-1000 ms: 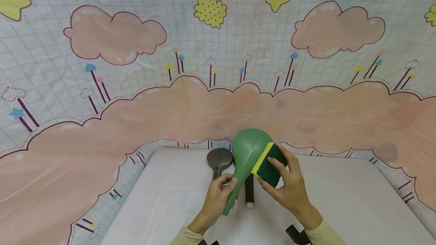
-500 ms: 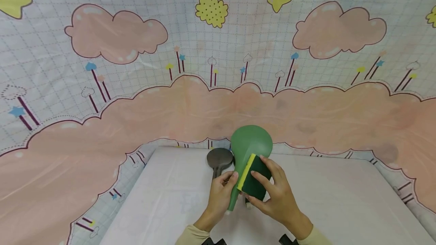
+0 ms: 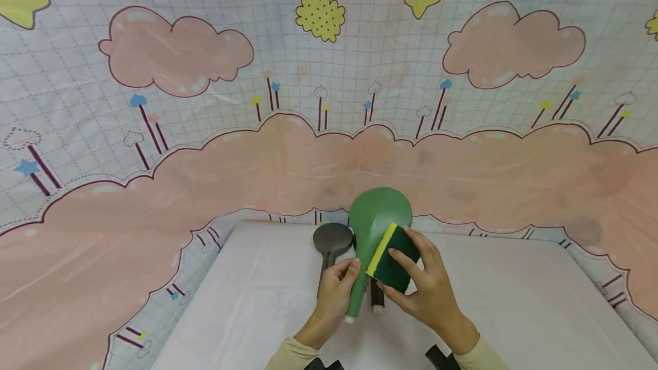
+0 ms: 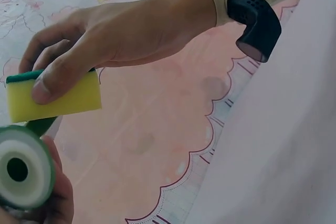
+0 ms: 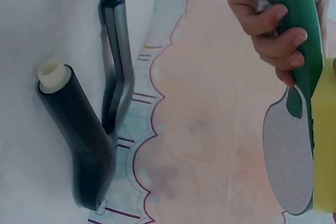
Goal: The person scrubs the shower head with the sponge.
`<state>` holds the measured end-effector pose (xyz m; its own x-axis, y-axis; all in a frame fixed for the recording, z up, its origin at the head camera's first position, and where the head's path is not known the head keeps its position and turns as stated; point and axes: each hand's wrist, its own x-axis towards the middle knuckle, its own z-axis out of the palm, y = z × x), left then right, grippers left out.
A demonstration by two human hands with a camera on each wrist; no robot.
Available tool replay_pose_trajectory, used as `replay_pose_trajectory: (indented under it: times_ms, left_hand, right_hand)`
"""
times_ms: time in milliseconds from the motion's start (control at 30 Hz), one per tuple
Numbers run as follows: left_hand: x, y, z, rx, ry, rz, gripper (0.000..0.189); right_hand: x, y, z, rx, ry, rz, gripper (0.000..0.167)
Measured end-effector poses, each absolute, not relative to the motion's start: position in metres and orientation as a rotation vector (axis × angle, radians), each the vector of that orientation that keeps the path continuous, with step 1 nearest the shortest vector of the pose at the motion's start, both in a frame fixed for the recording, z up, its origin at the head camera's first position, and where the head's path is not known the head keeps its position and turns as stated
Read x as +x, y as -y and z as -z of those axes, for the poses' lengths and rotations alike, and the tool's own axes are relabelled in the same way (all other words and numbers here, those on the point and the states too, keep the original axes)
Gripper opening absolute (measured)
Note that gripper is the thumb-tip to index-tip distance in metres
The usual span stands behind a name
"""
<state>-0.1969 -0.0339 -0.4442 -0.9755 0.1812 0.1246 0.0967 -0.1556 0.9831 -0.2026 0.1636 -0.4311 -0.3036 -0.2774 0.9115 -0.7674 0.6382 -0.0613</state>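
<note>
A green shower head (image 3: pixel 380 210) is held up above the table, its rounded back toward the head camera. My left hand (image 3: pixel 334 297) grips its handle, thumb on the near side and fingers wrapped behind, as the right wrist view shows. The pale spray face (image 5: pixel 289 156) appears in that view, and the handle's hollow white end (image 4: pixel 32 184) in the left wrist view. My right hand (image 3: pixel 434 293) pinches a yellow and dark green sponge (image 3: pixel 398 261) between thumb and fingers. The sponge's yellow side lies against the shower head where the head narrows into the handle.
A dark grey shower head (image 3: pixel 332 238) lies on the white table (image 3: pixel 247 290), left of the green one. Behind the green one lies a black shower head (image 3: pixel 377 298), mostly hidden except its handle. A patterned cloth (image 3: pixel 288 170) rises behind the table.
The sponge has slid down the shower head toward the handle, then partly back up and to the right. The shower head has become a little more upright in my left hand.
</note>
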Motion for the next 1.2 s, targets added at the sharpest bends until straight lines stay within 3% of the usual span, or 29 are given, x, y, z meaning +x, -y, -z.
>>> replay_pose_trajectory:
  times_ms: [1200]
  left_hand:
    - [-0.203, 0.033, 0.447, 0.415, -1.833, -2.426, 0.051]
  right_hand:
    - [-0.184, -0.153, 0.449, 1.022, 1.892, -0.631, 0.056]
